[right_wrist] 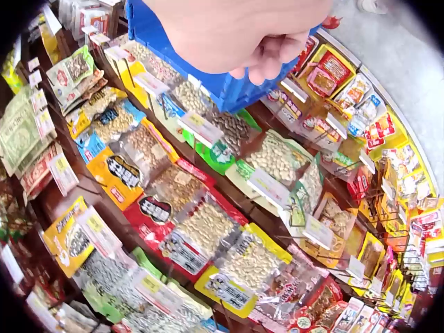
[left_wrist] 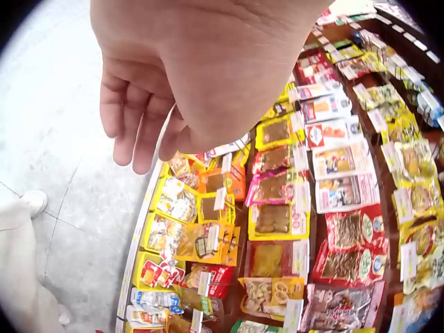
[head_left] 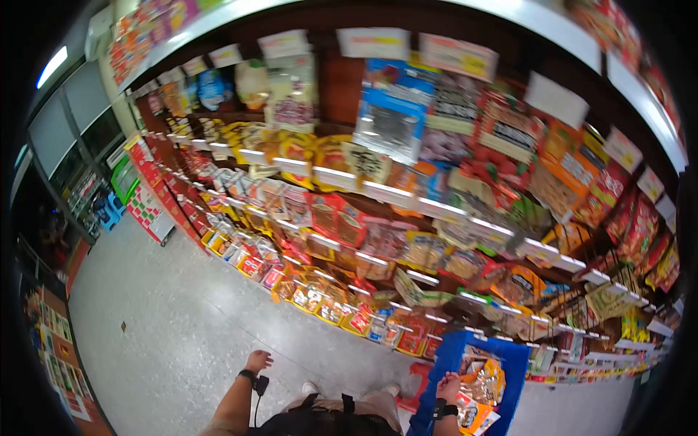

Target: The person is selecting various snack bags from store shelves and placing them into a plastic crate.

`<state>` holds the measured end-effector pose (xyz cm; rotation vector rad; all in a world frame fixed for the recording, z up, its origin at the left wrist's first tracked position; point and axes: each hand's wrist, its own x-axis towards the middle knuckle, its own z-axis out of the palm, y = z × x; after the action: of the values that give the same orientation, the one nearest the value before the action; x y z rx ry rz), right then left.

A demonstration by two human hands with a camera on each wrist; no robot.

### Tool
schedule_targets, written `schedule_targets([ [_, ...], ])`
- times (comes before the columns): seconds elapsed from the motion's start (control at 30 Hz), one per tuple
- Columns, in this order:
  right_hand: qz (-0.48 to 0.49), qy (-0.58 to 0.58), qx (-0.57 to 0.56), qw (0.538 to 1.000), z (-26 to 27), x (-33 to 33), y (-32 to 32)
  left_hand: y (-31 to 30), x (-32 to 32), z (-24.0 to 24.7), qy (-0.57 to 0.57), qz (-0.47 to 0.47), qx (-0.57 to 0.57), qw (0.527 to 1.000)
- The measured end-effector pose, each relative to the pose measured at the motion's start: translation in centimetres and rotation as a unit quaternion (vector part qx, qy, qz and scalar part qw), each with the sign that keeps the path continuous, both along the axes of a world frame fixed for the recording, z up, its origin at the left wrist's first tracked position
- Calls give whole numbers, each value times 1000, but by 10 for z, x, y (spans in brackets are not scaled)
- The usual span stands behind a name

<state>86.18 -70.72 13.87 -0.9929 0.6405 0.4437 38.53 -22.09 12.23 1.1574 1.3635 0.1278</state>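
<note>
My left hand [head_left: 258, 360] hangs over the floor in front of the shelves, its fingers relaxed and holding nothing. In the left wrist view the same hand [left_wrist: 187, 76] overlaps the lower rows of snack packs [left_wrist: 274, 218]. Across the inner side of a blue crate [head_left: 515, 378] lies my right hand [head_left: 448, 387], close above several orange and white snack packets [head_left: 486, 384] inside. The right wrist view shows this hand [right_wrist: 250, 35] with loosely curled fingers and nothing visible in them, overlapping the blue crate wall [right_wrist: 236, 90].
Long shelves of bagged snacks [head_left: 334, 218] with price tags run along the front, with a dark gap in the top row. A red stool-like thing [head_left: 414, 387] stands beside the crate. Grey floor [head_left: 167, 312] stretches left toward a green-topped bin [head_left: 125, 182] and another shelf [head_left: 62, 356].
</note>
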Motion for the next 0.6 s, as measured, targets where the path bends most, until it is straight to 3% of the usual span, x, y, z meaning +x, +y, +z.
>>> schedule_targets([
  [0.07,39,-43,-34,998,1,-21,45,-4,-56,-15,-25,42,0,999],
  [0.13,28,-10,-27,999,11,-48,105,-13,-109,-25,-22,80,-55,995],
  [0.2,107,13,-23,994,9,-85,163,-19,-174,-50,-23,114,-108,987],
  [0.27,237,-57,-37,969,3,-128,216,-34,-236,-65,27,144,-128,981],
  [0.33,282,-43,-27,958,4,-172,262,-50,-307,-95,38,243,-180,953],
  [0.4,323,-25,-15,946,17,-210,302,-80,-363,-97,28,256,-183,949],
  [0.47,355,4,-14,935,39,-244,331,-93,-401,-109,92,369,-216,899],
  [0.6,395,-34,-7,918,67,-274,370,-87,-459,-129,53,348,-232,907],
])
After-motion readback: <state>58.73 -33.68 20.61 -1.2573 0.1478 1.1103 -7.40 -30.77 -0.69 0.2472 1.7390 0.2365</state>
